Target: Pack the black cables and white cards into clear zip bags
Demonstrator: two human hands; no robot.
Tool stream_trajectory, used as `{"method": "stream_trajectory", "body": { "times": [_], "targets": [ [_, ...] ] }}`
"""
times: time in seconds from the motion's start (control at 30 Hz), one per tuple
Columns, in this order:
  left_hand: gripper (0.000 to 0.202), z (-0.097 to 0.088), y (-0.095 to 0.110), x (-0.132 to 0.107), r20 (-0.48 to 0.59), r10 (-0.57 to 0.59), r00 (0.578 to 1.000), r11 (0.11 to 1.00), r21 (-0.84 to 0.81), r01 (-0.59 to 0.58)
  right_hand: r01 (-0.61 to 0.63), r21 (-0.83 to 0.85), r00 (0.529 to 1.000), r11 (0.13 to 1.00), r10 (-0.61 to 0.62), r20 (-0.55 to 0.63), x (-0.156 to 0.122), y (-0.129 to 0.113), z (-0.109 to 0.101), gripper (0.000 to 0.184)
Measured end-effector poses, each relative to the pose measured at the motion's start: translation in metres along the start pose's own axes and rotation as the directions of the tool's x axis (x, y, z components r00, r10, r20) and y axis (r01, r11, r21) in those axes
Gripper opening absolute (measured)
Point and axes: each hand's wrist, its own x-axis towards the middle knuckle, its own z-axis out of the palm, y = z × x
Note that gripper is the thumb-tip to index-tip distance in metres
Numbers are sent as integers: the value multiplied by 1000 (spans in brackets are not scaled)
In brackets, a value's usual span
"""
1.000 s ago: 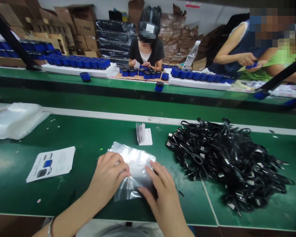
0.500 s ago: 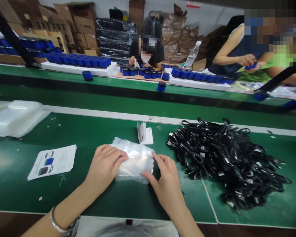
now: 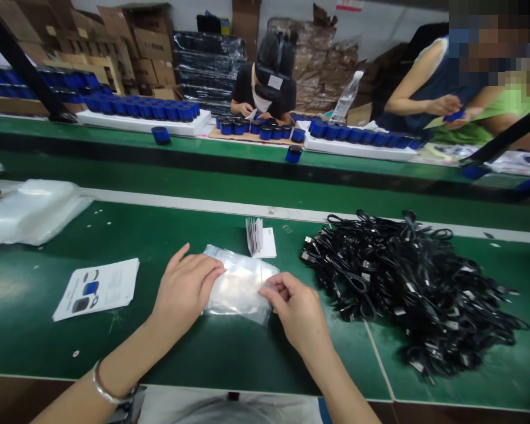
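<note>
Clear plastic bags lie in a small stack on the green table in front of me. My left hand grips their left edge between thumb and fingers, with one finger raised. At the right edge my right hand pinches the plastic, its fingers curled. Just behind the bags, a folded leaflet stands on a white card. A heap of black USB cables lies to the right of my right hand. Printed sheets rest in a pile left of my left hand.
A larger bundle of clear plastic lies at the left. Beyond a raised green ledge, blue cylinders with black tops stand on white trays. Two people work there with small items, beside a plastic bottle.
My right thumb and fingers have come together on the right edge of the bags, where they were spread before. A finger of my left hand has lifted.
</note>
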Motion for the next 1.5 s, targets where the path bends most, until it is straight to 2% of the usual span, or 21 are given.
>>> {"method": "stream_trajectory", "body": {
  "times": [0.07,0.17,0.23,0.3,0.4,0.43,0.5,0.57,0.6,0.67,0.73,0.8,0.93,1.03,1.2,1.37,1.43,1.5],
  "targets": [
    [24,-5,-3,1,-47,-30,998,1000,2,30,-20,2,1000,1000,20,11,5,4,1,13],
    [23,-13,-5,1,-13,-74,997,996,-50,73,-32,-27,998,999,30,-54,8,6,-1,10],
    [22,-17,-5,0,34,-90,995,991,-95,93,1,0,996,1000,-1,-85,8,3,-5,27],
    [22,-20,-3,-2,58,-97,994,986,-129,104,66,112,998,991,-64,-16,3,-4,-10,35],
    [24,-26,0,-8,114,-77,991,982,-165,95,109,271,983,956,-144,116,-8,-15,-17,16],
    [24,-28,2,-11,117,-69,991,983,-164,88,97,283,981,954,-140,136,-13,-17,-18,14],
    [21,-32,5,-21,44,-85,995,988,-123,90,35,298,983,954,-87,161,-23,-20,-15,19],
    [19,-33,12,-36,-49,-120,992,988,-100,115,-73,331,976,941,0,217,-33,-19,-9,18],
    [17,-33,16,-45,-44,-133,990,984,-126,127,-129,353,967,927,39,250,-37,-18,-5,18],
    [13,-29,26,-62,124,-131,984,951,-263,160,-208,399,947,893,81,312,-44,-17,4,18],
    [12,-22,36,-75,297,-141,944,884,-391,255,-245,420,934,874,97,343,-49,-17,12,19],
    [17,-16,45,-82,361,-197,911,803,-474,362,-248,409,930,878,98,354,-52,-18,18,20],
    [19,-14,54,-81,388,-303,870,666,-567,485,-245,404,915,882,72,397,-58,-23,23,20],
    [22,-18,53,-77,422,-288,860,699,-521,490,-290,410,889,865,85,450,-60,-25,20,19],
    [27,-20,49,-76,475,-255,842,745,-459,484,-254,395,865,883,25,501,-61,-27,12,19],
    [26,-19,54,-78,484,-279,829,705,-484,519,-250,408,848,878,-5,530,-63,-25,9,21],
    [24,-19,56,-78,470,-305,829,667,-516,538,-229,397,855,889,-11,518,-62,-25,9,19],
    [24,-19,57,-78,464,-305,831,671,-515,534,-196,386,870,902,-22,493,-61,-25,10,18]
  ]
}}
